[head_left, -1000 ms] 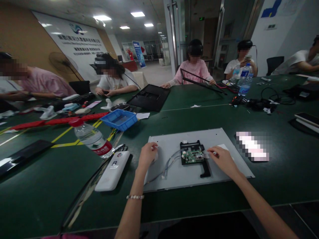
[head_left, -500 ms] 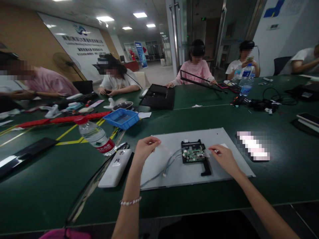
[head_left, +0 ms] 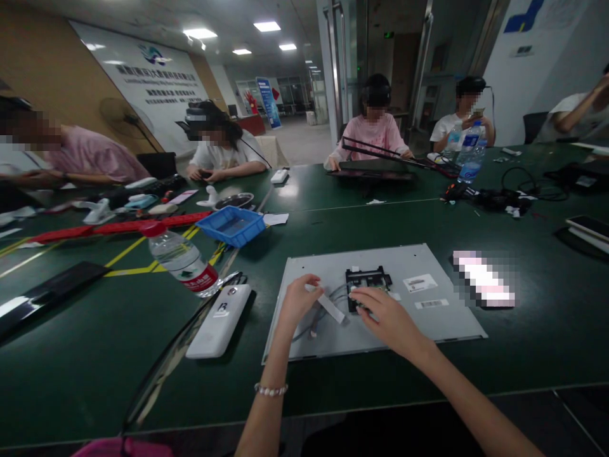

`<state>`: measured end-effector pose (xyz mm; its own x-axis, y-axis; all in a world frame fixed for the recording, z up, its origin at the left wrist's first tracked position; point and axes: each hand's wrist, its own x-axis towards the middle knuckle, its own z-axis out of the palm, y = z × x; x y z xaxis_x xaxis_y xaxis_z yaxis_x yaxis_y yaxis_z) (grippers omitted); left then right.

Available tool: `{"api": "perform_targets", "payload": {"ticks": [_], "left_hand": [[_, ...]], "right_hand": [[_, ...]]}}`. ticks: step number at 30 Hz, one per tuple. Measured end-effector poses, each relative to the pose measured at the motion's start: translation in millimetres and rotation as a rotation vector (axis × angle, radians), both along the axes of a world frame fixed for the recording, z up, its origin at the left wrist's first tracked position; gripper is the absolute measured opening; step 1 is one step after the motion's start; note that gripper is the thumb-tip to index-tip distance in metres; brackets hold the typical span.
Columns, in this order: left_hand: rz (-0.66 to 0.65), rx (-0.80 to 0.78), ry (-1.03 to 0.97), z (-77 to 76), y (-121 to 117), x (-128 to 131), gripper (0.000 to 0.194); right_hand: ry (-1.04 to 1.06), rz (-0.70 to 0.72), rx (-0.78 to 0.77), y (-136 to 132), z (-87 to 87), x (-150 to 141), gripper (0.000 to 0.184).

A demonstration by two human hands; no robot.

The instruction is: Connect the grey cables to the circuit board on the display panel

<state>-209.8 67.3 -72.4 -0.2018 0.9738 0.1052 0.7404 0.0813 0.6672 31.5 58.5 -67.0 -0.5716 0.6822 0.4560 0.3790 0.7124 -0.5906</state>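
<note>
Across a long dark green table (head_left: 333, 222) in a bright, ceiling-lit office hall, several people sit along the far edge, each bent over parts of their own. On the near side lies a flat pale grey metal panel (head_left: 428, 324), and on its middle sits a small black-framed green circuit board (head_left: 367, 279) with thin grey wires (head_left: 333, 296) running off to its left. Two white printed labels (head_left: 419, 283) are stuck on the panel to the right of the board.

To the left of the panel lie a white oblong power bank (head_left: 217, 321), a clear plastic water bottle with a red cap and red label (head_left: 179, 259) on its side, and, further back, a shallow blue plastic tray (head_left: 234, 226) beside a long red strip (head_left: 118, 228). A black flat slab (head_left: 45, 293) rests at the far left edge, and a tangle of black cables (head_left: 495, 197) lies to the right, beyond the panel.

The left hand (head_left: 297, 301) has its fingers curled shut, pinching one end of a short white strip (head_left: 330, 306) that slants out over the wires. The right hand (head_left: 387, 317) lies over the lower part of the circuit board with its fingers loosely bent, fingertips touching the board; whether they pinch anything cannot be told.
</note>
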Motion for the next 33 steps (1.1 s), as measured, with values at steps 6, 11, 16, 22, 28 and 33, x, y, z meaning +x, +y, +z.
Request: {"api": "perform_targets", "payload": {"ticks": [6,11,16,22,28,33], "left_hand": [[0.071,0.241,0.134,10.9,-18.9,18.3,0.033],[0.064,0.285,0.208,16.3,-31.9,30.7,0.022],[0.022,0.21,0.335,4.8,-52.1,44.2,0.02],[-0.012,0.078,0.435,-6.8,-62.4,54.2,0.025],[-0.014,0.05,0.507,-15.0,-62.2,56.5,0.028],[-0.012,0.074,0.57,-23.2,-61.0,54.9,0.03]], "right_hand": [[-0.158,0.145,0.138,-11.5,1.0,-26.8,0.038],[-0.293,0.164,0.221,-11.7,-12.7,-30.7,0.039],[-0.349,0.147,0.29,-6.6,-18.7,-39.1,0.027],[-0.38,0.114,0.319,-4.2,-19.4,-51.1,0.016],[-0.407,0.081,0.33,-4.8,-24.9,-55.2,0.012],[-0.418,0.089,0.334,-5.4,-28.5,-57.4,0.016]]}}
